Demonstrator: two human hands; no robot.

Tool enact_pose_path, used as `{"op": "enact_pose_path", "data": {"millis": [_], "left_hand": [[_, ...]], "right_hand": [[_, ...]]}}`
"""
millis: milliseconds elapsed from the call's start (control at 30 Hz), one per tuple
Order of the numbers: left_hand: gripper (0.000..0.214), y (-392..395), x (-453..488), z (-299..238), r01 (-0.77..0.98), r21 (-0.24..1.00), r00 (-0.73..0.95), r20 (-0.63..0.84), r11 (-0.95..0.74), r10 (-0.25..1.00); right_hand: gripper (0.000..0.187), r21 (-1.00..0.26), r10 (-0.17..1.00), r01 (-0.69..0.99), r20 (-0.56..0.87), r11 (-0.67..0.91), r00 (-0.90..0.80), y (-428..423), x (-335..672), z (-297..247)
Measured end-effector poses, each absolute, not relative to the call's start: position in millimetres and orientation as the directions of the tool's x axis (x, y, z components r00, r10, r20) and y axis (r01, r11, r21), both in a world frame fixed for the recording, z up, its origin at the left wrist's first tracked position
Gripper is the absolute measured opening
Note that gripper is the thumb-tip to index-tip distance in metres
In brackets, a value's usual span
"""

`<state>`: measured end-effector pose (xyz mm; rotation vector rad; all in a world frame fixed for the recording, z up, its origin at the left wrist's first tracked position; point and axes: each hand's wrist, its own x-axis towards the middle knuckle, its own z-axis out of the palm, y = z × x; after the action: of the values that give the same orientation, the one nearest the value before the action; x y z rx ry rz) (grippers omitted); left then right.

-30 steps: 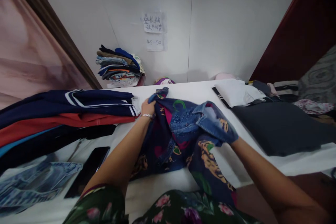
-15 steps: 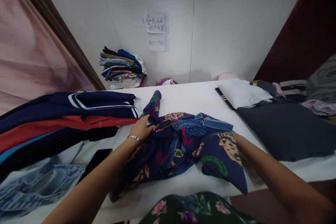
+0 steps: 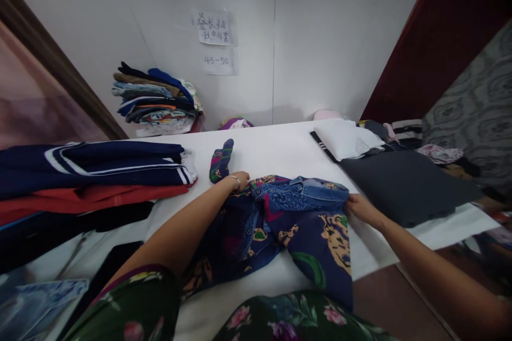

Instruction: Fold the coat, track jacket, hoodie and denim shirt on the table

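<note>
A dark blue patterned jacket (image 3: 288,234) with denim trim and a buttoned front lies rumpled across the white table. Its denim collar part is uppermost, and one sleeve (image 3: 222,160) sticks out beyond my left wrist. My left hand (image 3: 240,178), with a bracelet at the wrist, is closed on the jacket's far left edge; part of its grip is hidden. At the right end of the denim part, my right hand (image 3: 360,209) pinches the cloth, thumb and fingers together. A patterned section hangs over the table's near edge, close to my body.
Navy striped clothing (image 3: 120,165) and red clothing (image 3: 100,200) lie on the left. Blue denim (image 3: 44,303) is nearer. A folded stack (image 3: 156,98) stands by the wall. On the right are dark grey folded cloth (image 3: 408,186) and a white bundle (image 3: 346,138).
My left hand has shifted from the sleeve's base to the collar side. My right hand, formerly hidden behind the cloth, now shows at its right edge. The camera view has turned right.
</note>
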<state>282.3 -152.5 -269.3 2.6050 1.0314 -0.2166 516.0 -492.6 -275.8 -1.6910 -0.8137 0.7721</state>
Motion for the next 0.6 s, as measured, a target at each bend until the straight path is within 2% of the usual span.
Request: {"op": "enact_pose_path", "data": {"millis": [100,167,267,333,467,533,600], "left_hand": [[0.011,-156,278,-257,0.685,0.276,0.728,-0.235,-0.674,0.644],[0.013,-158,273,-241,0.682,0.31,0.727,-0.185,-0.663,0.662],[0.018,-157,265,-211,0.682,0.36,0.708,-0.108,-0.636,0.698],[0.02,-157,259,-192,0.674,0.4,0.698,-0.068,-0.621,0.713],[0.02,-158,245,-164,0.611,0.52,0.701,-0.005,-0.597,0.713],[0.019,-159,235,-150,0.618,0.523,0.668,0.043,-0.587,0.742],[0.019,-158,222,-133,0.657,0.486,0.611,0.104,-0.576,0.784]], "right_hand": [[0.04,-0.974,0.813,-0.084,-0.224,-0.213,0.538,-506,504,-276],[0.053,-0.941,0.832,-0.246,-0.323,-0.231,0.451,-511,490,-273],[0.065,-0.91,0.87,-0.321,-0.367,-0.262,0.329,-511,472,-265],[0.057,-0.909,0.864,-0.3,-0.382,-0.289,0.328,-506,463,-262],[0.023,-0.853,0.809,-0.281,-0.512,-0.439,0.289,-486,458,-260],[0.013,-0.844,0.803,-0.295,-0.525,-0.449,0.282,-473,465,-253],[0.007,-0.878,0.808,-0.258,-0.474,-0.404,0.349,-460,480,-236]]}}
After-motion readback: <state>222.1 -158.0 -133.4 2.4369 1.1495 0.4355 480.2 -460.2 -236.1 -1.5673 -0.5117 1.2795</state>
